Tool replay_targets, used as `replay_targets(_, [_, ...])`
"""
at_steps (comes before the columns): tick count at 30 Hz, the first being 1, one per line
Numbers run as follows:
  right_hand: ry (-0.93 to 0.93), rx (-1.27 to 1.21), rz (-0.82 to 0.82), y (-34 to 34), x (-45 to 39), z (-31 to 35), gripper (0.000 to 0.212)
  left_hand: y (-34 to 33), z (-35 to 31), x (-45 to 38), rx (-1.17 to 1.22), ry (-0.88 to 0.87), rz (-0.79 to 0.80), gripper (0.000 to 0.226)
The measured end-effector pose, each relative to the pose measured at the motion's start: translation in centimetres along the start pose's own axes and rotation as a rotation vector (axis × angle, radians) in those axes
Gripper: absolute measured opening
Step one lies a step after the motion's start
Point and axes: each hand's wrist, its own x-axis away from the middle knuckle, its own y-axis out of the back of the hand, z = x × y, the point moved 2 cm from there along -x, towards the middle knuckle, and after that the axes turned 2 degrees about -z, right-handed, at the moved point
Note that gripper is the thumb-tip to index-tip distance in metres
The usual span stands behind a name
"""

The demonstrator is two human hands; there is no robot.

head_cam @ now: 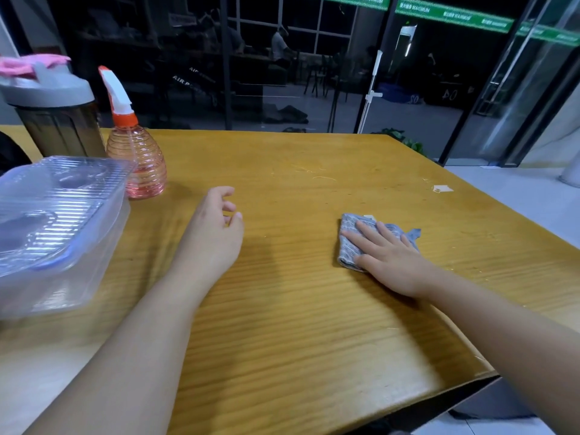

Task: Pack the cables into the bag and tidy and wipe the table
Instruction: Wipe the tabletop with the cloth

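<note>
Flat on a folded grey cloth [368, 238], the right hand [392, 262] presses it down on the wooden table [298, 309] with straight, spread fingers; the fingers are not curled round the cloth, they only lie on top of it. One loose corner of the cloth sticks out past the fingers toward the far right, and a small pale tag shows at its far edge. The left hand [215, 229] is held over the middle of the table with nothing in it, the fingers loosely bent and the thumb near the fingertips; whether it touches the wood I cannot tell. Both forearms are bare and reach in from the near edge. On the left side of the table stands a clear plastic box [59, 227] with a ribbed lid, and what is inside it I cannot make out. Just behind the box is a pink spray bottle [138, 161] with an orange collar and a white trigger head, and beside it, further left, a dark shaker bottle [56, 120] with a grey lid and something pink on top. Near the far right edge of the table lies a small white scrap of paper [442, 189], well apart from the cloth. Some thin light threads or crumbs [309, 171] are scattered on the wood toward the far side. Behind the table there are dark glass walls [282, 73]
</note>
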Motion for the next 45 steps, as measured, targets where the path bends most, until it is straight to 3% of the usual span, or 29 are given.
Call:
replay_targets(8, [0.162, 0.079, 0.053, -0.8, 3.9, 2.2, 0.048, 0.8, 1.6, -0.8, 0.055, 0.138, -0.112, 0.041])
replay_targets(14, [0.328, 0.141, 0.050, -2.0, 3.4, 8.6, 0.064, 1.1, 0.9, -0.6, 0.055, 0.106, -0.180, 0.044])
replay_targets(21, [0.418, 0.088, 0.014, -2.8, -0.1, 15.2, 0.056, 1.0, 0.7, -0.5, -0.013, 0.069, -0.184, 0.046])
replay_targets(29, [0.212, 0.043, 0.012, -2.1, -4.9, 12.9, 0.053, 0.5, 0.0, -0.2, 0.011, -0.011, -0.164, 0.046])
replay_targets(39, [-0.149, 0.044, -0.008, 0.1, -0.6, -0.1, 0.050, -0.2, -0.4, 0.2, 0.061, 0.029, -0.107, 0.046])
replay_targets(45, [-0.210, 0.024, -0.033, -0.3, -0.3, 0.9, 0.052, -0.3, -0.7, 0.4, 0.077, 0.014, -0.067, 0.044])
